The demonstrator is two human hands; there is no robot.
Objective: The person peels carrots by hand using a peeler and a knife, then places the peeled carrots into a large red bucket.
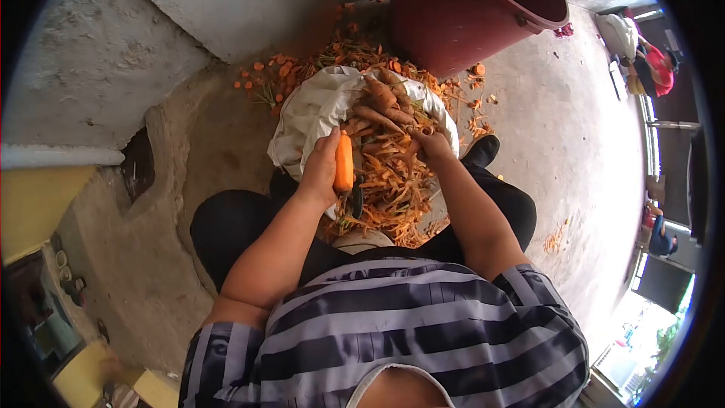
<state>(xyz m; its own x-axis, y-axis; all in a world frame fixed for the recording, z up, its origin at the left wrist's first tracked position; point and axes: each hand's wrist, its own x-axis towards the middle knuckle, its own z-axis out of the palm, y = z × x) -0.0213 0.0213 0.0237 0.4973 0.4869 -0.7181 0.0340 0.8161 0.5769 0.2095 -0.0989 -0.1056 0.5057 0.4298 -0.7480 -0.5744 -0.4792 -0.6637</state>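
Striped shirt [423,317] fills the foreground as the left grip [320,170] is wrapped around a bright orange carrot [344,162] above a white sack [303,119]. At the right grip [433,146], beside brownish carrots [382,94] and loose peelings [393,195], it cannot be told whether anything is held. Beyond stands a dark red bucket [457,19].

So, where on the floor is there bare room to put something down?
The right floor patch, beside the red bucket and right knee, is mostly bare; so is the left patch between white sack and wall. Crowded: sack, with carrots and peelings; bucket's base, with scraps.
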